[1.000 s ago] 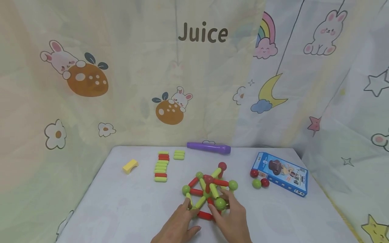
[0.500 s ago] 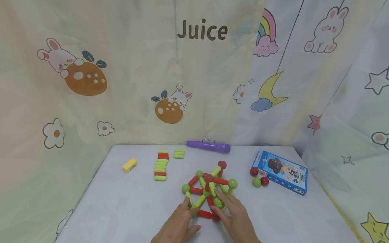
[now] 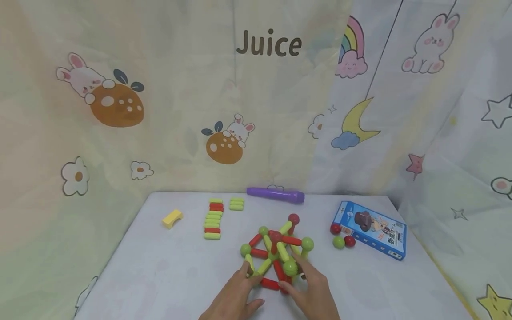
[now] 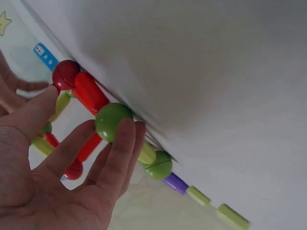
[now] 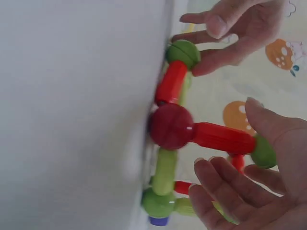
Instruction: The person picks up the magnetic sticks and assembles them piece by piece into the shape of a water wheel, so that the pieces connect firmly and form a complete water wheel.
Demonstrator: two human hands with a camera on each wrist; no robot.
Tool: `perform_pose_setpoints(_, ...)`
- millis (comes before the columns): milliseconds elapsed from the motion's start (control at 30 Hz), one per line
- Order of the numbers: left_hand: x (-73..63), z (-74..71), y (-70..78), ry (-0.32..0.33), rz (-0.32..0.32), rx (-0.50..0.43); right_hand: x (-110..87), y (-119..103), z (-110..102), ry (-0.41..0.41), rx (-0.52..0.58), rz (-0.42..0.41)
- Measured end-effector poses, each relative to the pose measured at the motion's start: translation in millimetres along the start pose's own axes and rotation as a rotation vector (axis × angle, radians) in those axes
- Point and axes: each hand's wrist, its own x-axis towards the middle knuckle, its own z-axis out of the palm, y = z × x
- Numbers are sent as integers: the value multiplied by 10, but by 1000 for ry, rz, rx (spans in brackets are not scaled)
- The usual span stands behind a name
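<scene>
A build of magnetic rods [image 3: 292, 240] and balls in red, green and yellow-green stands on the table before me. My left hand [image 3: 236, 289] is at its near left corner, where the index and middle fingers pinch a green ball [image 4: 112, 120]. At the near right side is my right hand [image 3: 316, 291], thumb and fingers spread around a raised green ball [image 3: 290, 268]. A red rod [image 5: 223, 137] runs up to that ball from a red ball [image 5: 171, 126] at the table. In the right wrist view, a gap shows between the right thumb and the build.
Loose rods [image 3: 213, 218] lie in a column at the back left, beside a yellow arched block [image 3: 172, 218]. A purple stick [image 3: 276, 194] lies along the back edge. Right of the build are a blue box [image 3: 372, 229] and loose balls [image 3: 338, 242].
My right index finger has come off the yellow-green rod it overlapped half a second ago and moved right. The raised green ball shows more fully now. My left hand has stayed at its corner.
</scene>
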Motion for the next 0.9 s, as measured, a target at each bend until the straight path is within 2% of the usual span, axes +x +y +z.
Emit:
perform_pose_setpoints(67, -12, -28, -58, 4, 2, -61, -14, 75, 12, -50, 17, 38)
perform_pose_setpoints(133, -16, -87, -147, 57, 27, -117, -13, 148, 16, -88, 31, 53)
perform_pose_setpoints(200, 3, -189, -245, 167, 39, -118, 5, 207, 16, -104, 48, 52)
perform_pose_setpoints(267, 54, -311, -366, 326, 36, -57, 27, 247, 15, -110, 52, 47)
perform_pose_setpoints(333, 127, -436, -499, 458, -18, 20, 42, 269, 13, -119, 51, 42)
perform_pose_setpoints(400, 214, -542, -647, 535, -77, 107, 50, 281, 12, -128, 46, 36)
perform_pose_setpoints(467, 291, -605, -782, 548, -120, 175, 48, 280, 7, -134, 38, 28)
perform_pose_setpoints(633, 373, -648, -974, 495, -181, 276, 31, 270, -2, -151, 57, -3)
perform_pose_setpoints(900, 430, -693, -1072, 488, -170, 381, 48, 277, 43, -152, 68, -58)
